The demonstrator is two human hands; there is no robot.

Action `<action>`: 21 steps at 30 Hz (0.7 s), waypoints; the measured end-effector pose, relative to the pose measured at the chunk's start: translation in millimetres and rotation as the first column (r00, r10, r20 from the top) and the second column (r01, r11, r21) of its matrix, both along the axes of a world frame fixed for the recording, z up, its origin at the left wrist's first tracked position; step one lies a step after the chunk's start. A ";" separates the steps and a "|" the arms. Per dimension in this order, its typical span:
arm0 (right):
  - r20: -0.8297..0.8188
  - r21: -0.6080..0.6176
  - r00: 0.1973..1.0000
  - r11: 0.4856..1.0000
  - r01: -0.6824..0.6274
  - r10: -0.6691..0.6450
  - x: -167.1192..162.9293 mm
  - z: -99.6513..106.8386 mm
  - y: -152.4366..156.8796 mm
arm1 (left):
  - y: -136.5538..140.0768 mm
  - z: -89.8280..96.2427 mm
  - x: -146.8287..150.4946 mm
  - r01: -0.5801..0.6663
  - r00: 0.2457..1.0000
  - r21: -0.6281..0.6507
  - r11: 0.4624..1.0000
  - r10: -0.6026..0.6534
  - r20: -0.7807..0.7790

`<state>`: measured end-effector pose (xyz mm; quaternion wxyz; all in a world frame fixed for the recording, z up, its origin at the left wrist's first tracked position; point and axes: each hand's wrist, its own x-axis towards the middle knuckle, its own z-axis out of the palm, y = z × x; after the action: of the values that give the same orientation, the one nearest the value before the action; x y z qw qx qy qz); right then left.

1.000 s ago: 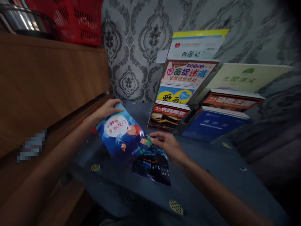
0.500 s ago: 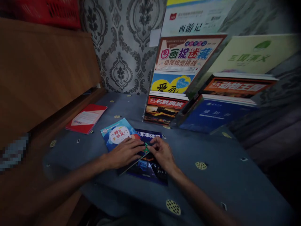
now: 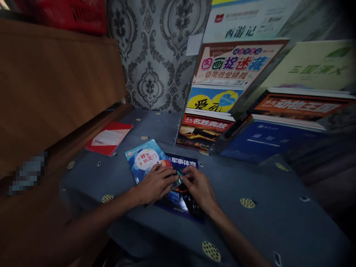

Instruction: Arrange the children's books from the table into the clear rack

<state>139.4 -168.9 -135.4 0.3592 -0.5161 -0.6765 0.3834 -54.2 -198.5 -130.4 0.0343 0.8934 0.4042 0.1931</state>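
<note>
A light-blue picture book lies tilted on the table, overlapping the left side of a dark-blue book. My left hand rests across the light-blue book's cover, its fingers stretched out toward the right edge. At that edge, near a green patch of the cover, my right hand pinches the light-blue book between thumb and fingers. The right hand is over the dark-blue book. The fingers hide part of both covers, and how many pages are pinched cannot be seen.
A red booklet lies at the table's left. At the back right stands a clear rack with several books, among them a blue one and an orange one. A wooden cabinet borders the left, with a red basket on top.
The view has shifted slightly, so everything appears a little further right. Both hands stay at the light-blue book, with the right fingers still at its edge.
</note>
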 end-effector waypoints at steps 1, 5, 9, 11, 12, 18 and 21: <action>-0.018 -0.035 1.000 0.999 -0.024 0.024 1.4 0.4 1.4 | 0.0 -0.9 -0.2 -0.001 1.000 0.000 1.000 0.001 0.006; -0.056 -0.056 0.997 0.997 -0.051 0.048 3.1 1.4 2.6 | 0.2 -2.8 -1.0 0.007 1.000 0.003 1.000 -0.007 0.015; -0.046 0.005 0.999 1.000 -0.021 0.021 1.0 -0.2 -2.1 | -0.8 -3.9 -1.5 -0.002 1.000 0.010 1.000 0.002 0.012; -0.047 0.023 0.999 1.000 -0.014 0.015 0.3 -2.1 -4.3 | -1.6 -4.4 -1.9 -0.006 1.000 0.012 1.000 0.006 0.007; -0.046 0.032 0.999 0.999 -0.009 0.011 0.2 -3.3 -5.0 | -2.0 -4.6 -2.1 -0.006 1.000 0.012 1.000 0.006 0.005; -0.052 0.054 0.998 0.998 -0.019 0.021 0.5 -8.9 -4.4 | -3.1 -2.6 -2.7 -0.004 1.000 0.019 1.000 0.004 0.006; -0.050 0.068 0.998 0.997 -0.026 0.029 1.1 -9.1 -3.2 | -4.0 -0.1 -2.5 -0.010 1.000 0.021 1.000 0.010 0.015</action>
<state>140.5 -172.1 -144.6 0.3883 -0.4844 -0.6866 0.3784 -56.8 -202.5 -130.5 0.0270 0.8903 0.4062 0.2040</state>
